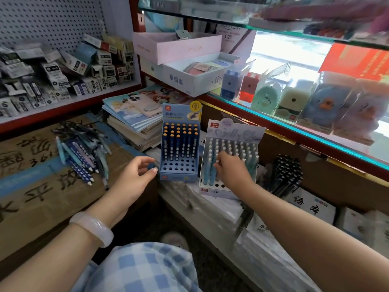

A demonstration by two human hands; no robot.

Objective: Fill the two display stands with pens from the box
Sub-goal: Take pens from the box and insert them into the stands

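Two display stands stand side by side on a low stack of packaged paper. The blue stand [179, 144] on the left has dark blue pens with orange tops in its rear rows and bare holes in front. The pale stand [229, 152] to its right is packed with white-capped light blue pens. My right hand [231, 171] pinches a light blue pen [210, 165] at the left side of the pale stand. Just left of the blue stand's base, my left hand [134, 178] hovers with its fingers loosely curled and holds nothing. Loose pens [82, 152] lie heaped on a cardboard box [31, 186] at the left.
A stack of books [134, 119] with a phone on top rises behind the stands. Small boxes crowd the left shelf [63, 106]. Sharpeners in clear cases [294, 98] line the glass shelf on the right. A bundle of black pens [286, 175] stands right of the pale stand.
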